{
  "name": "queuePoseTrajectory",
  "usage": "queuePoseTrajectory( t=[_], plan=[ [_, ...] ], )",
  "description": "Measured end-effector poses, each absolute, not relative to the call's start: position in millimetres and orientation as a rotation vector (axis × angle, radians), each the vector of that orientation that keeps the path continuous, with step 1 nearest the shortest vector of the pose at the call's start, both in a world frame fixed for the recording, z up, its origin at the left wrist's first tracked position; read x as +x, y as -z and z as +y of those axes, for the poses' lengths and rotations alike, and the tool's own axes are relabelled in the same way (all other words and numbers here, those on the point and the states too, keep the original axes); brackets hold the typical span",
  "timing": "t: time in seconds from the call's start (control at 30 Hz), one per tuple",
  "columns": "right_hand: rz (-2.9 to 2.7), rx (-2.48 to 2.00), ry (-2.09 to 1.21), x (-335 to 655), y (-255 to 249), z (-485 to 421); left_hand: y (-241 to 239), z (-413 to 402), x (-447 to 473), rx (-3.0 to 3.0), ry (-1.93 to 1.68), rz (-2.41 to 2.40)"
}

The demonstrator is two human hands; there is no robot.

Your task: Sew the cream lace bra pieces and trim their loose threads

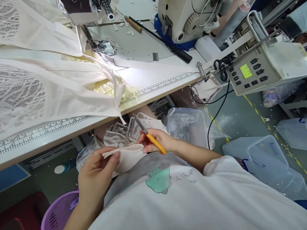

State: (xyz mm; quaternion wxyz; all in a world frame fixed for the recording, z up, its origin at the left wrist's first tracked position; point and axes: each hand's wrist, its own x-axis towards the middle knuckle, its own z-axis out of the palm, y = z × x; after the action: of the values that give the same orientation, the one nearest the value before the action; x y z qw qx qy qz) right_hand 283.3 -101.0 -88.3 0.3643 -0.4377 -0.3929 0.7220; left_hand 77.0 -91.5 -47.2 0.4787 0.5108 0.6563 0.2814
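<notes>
My left hand (97, 169) pinches a folded strip of cream fabric (129, 156) above my lap, thumb on top. At the strip's other end, my right hand (159, 140) is closed round a pair of scissors (154, 142) with yellow-orange handles. Their narrow blades point up and away toward the table edge. My right fingertips also appear to touch the fabric's end. Just beyond both hands, cream lace pieces (117, 134) lie over my lap, partly hidden by the hands. Larger white garment pieces with lace (59, 92) drape over the table's left side.
A sewing machine (177, 19) stands at the back of the table (165, 78), whose edge carries a printed ruler. A screwdriver (182, 55) lies there. At right are a control box (256, 68), hanging black cables and clear bins (188, 111). A purple basket (59, 210) sits lower left.
</notes>
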Motion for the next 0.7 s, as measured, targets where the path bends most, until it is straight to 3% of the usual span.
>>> queuePoseTrajectory(
  t=[0.2,0.37,0.53,0.7],
  plan=[
    [-1.147,-1.347,-1.609,275.3,79.1,-107.4,43.0,-91.7,80.8,0.975,-0.714,1.589],
    [-1.411,-1.394,-1.376,273.8,71.9,-106.5,45.4,-90.8,73.1,1.162,-0.740,1.460],
    [-1.531,-1.334,-1.435,274.5,63.9,-103.8,44.2,-76.8,63.8,1.987,-0.739,1.375],
    [-1.453,-1.319,-1.517,270.1,59.5,-105.5,39.1,-68.5,76.1,2.650,-0.672,0.749]
  ],
)
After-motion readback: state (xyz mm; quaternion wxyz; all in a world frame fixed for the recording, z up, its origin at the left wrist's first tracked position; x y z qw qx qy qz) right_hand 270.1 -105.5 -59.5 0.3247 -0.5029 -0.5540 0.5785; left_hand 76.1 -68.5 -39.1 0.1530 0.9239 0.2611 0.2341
